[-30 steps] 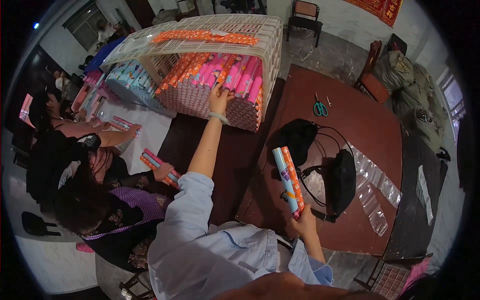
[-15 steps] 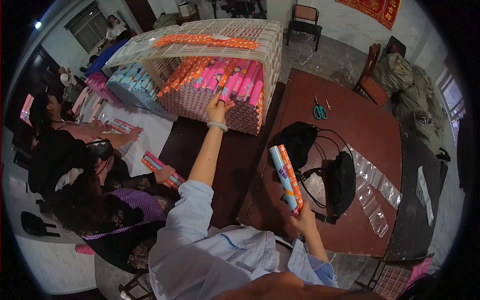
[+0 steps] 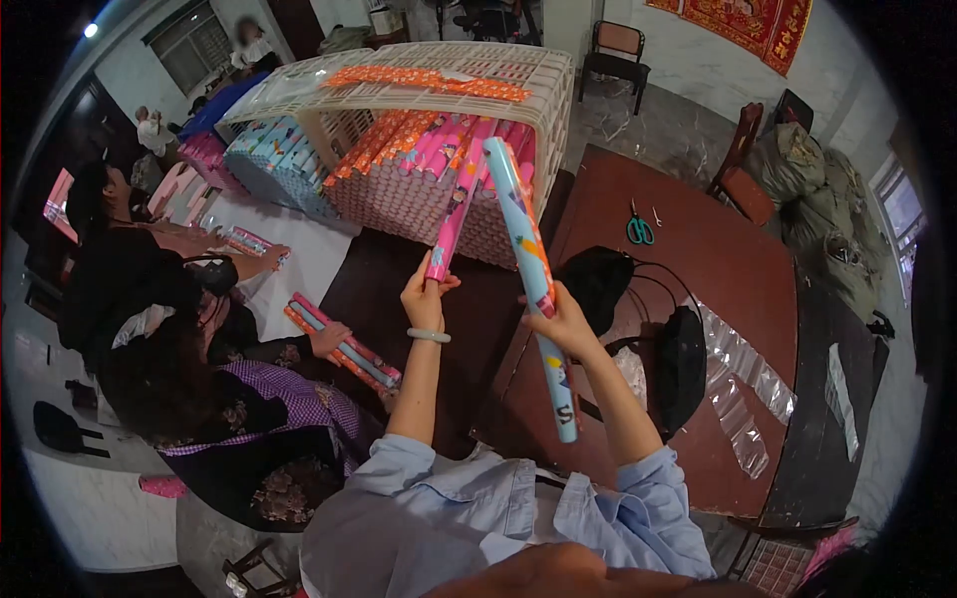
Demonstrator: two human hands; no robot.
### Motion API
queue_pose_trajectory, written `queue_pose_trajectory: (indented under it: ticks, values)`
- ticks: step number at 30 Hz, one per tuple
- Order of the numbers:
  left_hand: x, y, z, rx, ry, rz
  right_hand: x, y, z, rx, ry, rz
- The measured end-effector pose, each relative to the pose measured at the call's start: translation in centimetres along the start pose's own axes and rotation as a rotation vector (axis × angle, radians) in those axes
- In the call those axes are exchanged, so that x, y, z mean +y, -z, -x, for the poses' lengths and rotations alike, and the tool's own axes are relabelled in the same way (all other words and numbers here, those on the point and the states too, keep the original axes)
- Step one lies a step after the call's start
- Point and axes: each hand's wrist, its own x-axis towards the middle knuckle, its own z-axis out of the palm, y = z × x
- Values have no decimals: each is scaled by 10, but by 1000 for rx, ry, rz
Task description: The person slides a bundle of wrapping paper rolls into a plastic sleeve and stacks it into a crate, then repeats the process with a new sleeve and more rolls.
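My left hand [image 3: 429, 296] is closed around the lower end of a pink patterned wrapping paper roll [image 3: 460, 214], which points up toward the crate. In my right hand [image 3: 566, 324] are a light blue wrapping paper roll [image 3: 513, 204] and an orange one [image 3: 538, 244] close beside it, tilted with their upper ends leaning left. A cream plastic crate [image 3: 558, 110] lies on its side ahead of my hands. Stacked inside it are many pink and orange rolls [image 3: 384, 149], their ends facing me.
On the brown table [image 3: 718, 259] at right lie green-handled scissors [image 3: 639, 229], a black bag [image 3: 683, 369] and clear plastic sleeves [image 3: 743, 419]. At left, a co-worker's hand [image 3: 329, 339] holds several rolls [image 3: 349, 354]. More blue rolls [image 3: 269, 164] are stacked farther left.
My left hand has drawn the pink roll out of the stack and back toward me. My right hand has raised the blue and orange rolls and brought them left, nearer the pink one.
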Motion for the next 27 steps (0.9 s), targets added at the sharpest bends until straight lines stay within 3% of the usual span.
queue_pose_trajectory:
  ticks: [3,10,13,16,23,27]
  values:
    - [1,9,28,25,-18,-40,-12,-37,-47,-74,-35,-216]
    - [-1,31,75,67,-14,-134,-12,-96,-111,-50,133,-247]
    - [-2,37,86,84,-112,-301,-24,-99,-117,2,71,-40]
    - [-11,45,88,86,-502,-699,-23,-106,-123,19,64,-117]
    - [-37,55,98,21,-592,-844,8,-108,-130,-22,-7,-94]
    - [-47,54,103,5,-603,-898,22,-108,-131,-43,98,-63]
